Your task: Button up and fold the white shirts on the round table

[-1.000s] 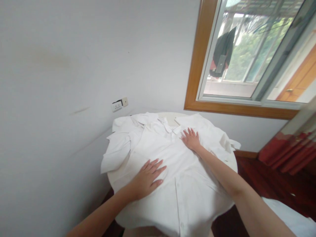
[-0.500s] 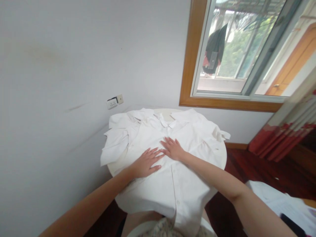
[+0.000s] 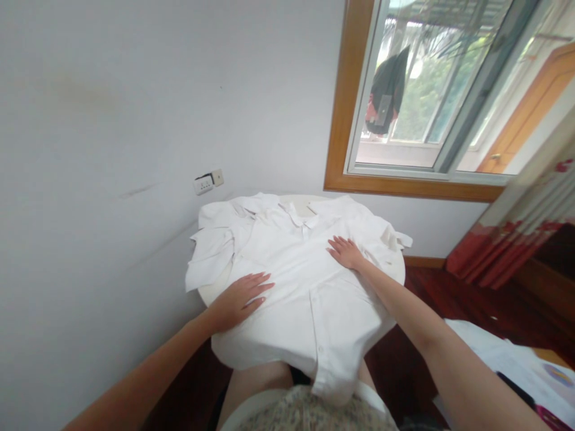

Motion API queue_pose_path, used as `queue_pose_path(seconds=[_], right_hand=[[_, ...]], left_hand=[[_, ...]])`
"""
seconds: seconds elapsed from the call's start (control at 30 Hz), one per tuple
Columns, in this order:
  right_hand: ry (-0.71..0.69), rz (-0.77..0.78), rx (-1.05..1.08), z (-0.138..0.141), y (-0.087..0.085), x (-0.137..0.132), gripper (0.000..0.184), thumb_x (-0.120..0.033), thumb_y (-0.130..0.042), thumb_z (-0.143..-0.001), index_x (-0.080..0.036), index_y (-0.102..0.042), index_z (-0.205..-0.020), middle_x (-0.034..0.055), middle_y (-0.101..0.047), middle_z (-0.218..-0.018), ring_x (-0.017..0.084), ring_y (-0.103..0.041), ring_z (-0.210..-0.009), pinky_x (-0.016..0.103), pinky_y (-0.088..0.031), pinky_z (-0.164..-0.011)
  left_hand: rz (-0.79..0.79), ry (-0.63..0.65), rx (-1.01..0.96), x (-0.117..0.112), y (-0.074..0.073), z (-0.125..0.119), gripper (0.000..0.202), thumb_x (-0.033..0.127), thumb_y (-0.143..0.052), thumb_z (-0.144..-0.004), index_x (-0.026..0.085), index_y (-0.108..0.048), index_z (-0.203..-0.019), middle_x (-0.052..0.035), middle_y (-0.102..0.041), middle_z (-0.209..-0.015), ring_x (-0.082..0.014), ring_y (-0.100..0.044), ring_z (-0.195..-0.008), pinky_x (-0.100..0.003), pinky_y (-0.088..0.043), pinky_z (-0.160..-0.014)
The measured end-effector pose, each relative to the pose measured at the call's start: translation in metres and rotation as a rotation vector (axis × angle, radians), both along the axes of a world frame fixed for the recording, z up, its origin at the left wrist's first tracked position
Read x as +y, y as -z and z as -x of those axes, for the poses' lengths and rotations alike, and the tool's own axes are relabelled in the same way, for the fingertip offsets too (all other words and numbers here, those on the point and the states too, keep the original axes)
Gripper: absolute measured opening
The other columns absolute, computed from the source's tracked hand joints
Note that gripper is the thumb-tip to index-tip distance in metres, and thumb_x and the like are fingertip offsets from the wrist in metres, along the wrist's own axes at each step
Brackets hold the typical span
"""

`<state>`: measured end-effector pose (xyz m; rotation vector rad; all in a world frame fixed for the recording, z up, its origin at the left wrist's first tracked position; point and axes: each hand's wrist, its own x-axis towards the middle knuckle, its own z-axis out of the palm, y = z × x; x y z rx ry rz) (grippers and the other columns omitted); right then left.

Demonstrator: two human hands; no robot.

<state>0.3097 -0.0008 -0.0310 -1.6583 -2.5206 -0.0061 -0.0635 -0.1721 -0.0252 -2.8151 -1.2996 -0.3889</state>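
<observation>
Your left grip (image 3: 238,301) and right grip (image 3: 347,254) spread, palm-down on the white shirt (image 3: 283,317), forearms (image 3: 406,308) slanting inward.

Soft daylight from the bright window (image 3: 417,108), dim floor (image 3: 449,296), fine detail seemingly blurred.

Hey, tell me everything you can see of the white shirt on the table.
The white shirt looks like thin woven fabric, with a collar, a front placket and a button. It lies spread out, lightly wrinkled, on the round white table, collar at the far side, lower end hanging over the near edge. The left hand and right hand rest palm-down on it.
</observation>
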Motion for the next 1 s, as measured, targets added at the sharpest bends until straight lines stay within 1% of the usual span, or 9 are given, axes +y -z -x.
queue_pose_path(seconds=[0.1, 0.23, 0.33, 0.4, 0.47, 0.57, 0.7, 0.83, 1.0], right_hand=[[-0.003, 0.006, -0.015, -0.001, -0.005, 0.0, 0.058, -0.051, -0.022, -0.098, -0.022, -0.035, -0.146, 0.0077, -0.028, -0.154, 0.023, -0.023, -0.142, 0.044, -0.016, -0.114], [-0.001, -0.053, 0.0, 0.022, -0.013, -0.02, 0.054, -0.049, -0.028, -0.097, -0.025, -0.038, -0.144, 0.0088, -0.026, -0.155, 0.028, -0.018, -0.143, 0.053, -0.017, -0.111], [-0.167, -0.135, 0.073, 0.048, -0.011, -0.05, 0.054, -0.051, -0.026, -0.097, -0.029, -0.034, -0.145, 0.0043, -0.025, -0.155, 0.025, -0.015, -0.144, 0.051, -0.015, -0.113], [-0.288, -0.086, 0.076, 0.062, -0.007, -0.071, 0.055, -0.055, -0.024, -0.097, -0.032, -0.034, -0.145, 0.0018, -0.025, -0.155, 0.023, -0.017, -0.143, 0.049, -0.016, -0.113], [-0.286, -0.026, 0.073, 0.069, -0.006, -0.086, 0.056, -0.055, -0.022, -0.096, -0.031, -0.033, -0.146, 0.0025, -0.024, -0.155, 0.023, -0.019, -0.143, 0.048, -0.015, -0.114], [-0.268, 0.054, 0.051, 0.071, -0.014, -0.098, 0.059, -0.056, -0.021, -0.096, -0.028, -0.032, -0.147, 0.0054, -0.021, -0.156, 0.025, -0.017, -0.144, 0.051, -0.014, -0.114], [-0.313, -0.001, 0.078, 0.071, -0.021, -0.117, 0.06, -0.058, -0.024, -0.095, -0.028, -0.032, -0.147, 0.007, -0.019, -0.156, 0.028, -0.013, -0.144, 0.057, -0.015, -0.112], [-0.374, -0.051, 0.116, 0.067, -0.009, -0.138, 0.058, -0.059, -0.023, -0.096, -0.032, -0.034, -0.145, 0.0028, -0.026, -0.155, 0.023, -0.019, -0.143, 0.05, -0.016, -0.114], [-0.343, -0.087, 0.11, 0.043, 0.001, -0.14, 0.059, -0.058, -0.026, -0.096, -0.028, -0.034, -0.146, 0.0038, -0.03, -0.153, 0.021, -0.025, -0.141, 0.044, -0.018, -0.115]], left_hand=[[0.008, -0.023, -0.012, 0.0, -0.001, 0.0, 0.043, 0.04, -0.035, -0.097, 0.03, -0.048, -0.136, -0.003, -0.044, -0.146, -0.0206, -0.04, -0.134, -0.043, -0.03, -0.112], [-0.039, -0.025, -0.032, -0.001, -0.018, -0.02, 0.037, 0.039, -0.038, -0.095, 0.028, -0.06, -0.123, -0.0035, -0.055, -0.137, -0.0225, -0.043, -0.131, -0.048, -0.029, -0.112], [-0.105, 0.03, -0.05, -0.008, -0.028, -0.046, 0.037, 0.035, -0.037, -0.096, 0.03, -0.057, -0.127, -0.0025, -0.051, -0.14, -0.021, -0.039, -0.134, -0.047, -0.026, -0.114], [-0.122, 0.033, -0.018, -0.015, -0.024, -0.06, 0.042, 0.04, -0.038, -0.096, 0.031, -0.048, -0.136, -0.0029, -0.045, -0.145, -0.0219, -0.037, -0.136, -0.047, -0.026, -0.113], [-0.123, 0.022, 0.027, -0.019, -0.013, -0.067, 0.046, 0.044, -0.038, -0.095, 0.033, -0.042, -0.14, -0.0032, -0.041, -0.148, -0.0231, -0.035, -0.137, -0.047, -0.027, -0.112], [-0.115, 0.008, 0.071, -0.021, 0.001, -0.068, 0.048, 0.046, -0.036, -0.096, 0.034, -0.038, -0.142, -0.0025, -0.038, -0.15, -0.0231, -0.033, -0.138, -0.047, -0.027, -0.112], [-0.117, -0.04, 0.09, -0.026, 0.003, -0.072, 0.047, 0.048, -0.035, -0.096, 0.035, -0.04, -0.14, -0.0028, -0.042, -0.147, -0.024, -0.034, -0.137, -0.048, -0.027, -0.111], [-0.177, -0.105, 0.073, -0.042, 0.004, -0.078, 0.05, 0.048, -0.036, -0.095, 0.035, -0.035, -0.143, -0.0037, -0.04, -0.149, -0.0246, -0.034, -0.137, -0.049, -0.026, -0.111], [-0.236, -0.088, 0.081, -0.056, 0.008, -0.07, 0.051, 0.047, -0.037, -0.095, 0.033, -0.034, -0.144, -0.0047, -0.039, -0.149, -0.0233, -0.035, -0.137, -0.045, -0.026, -0.111]])
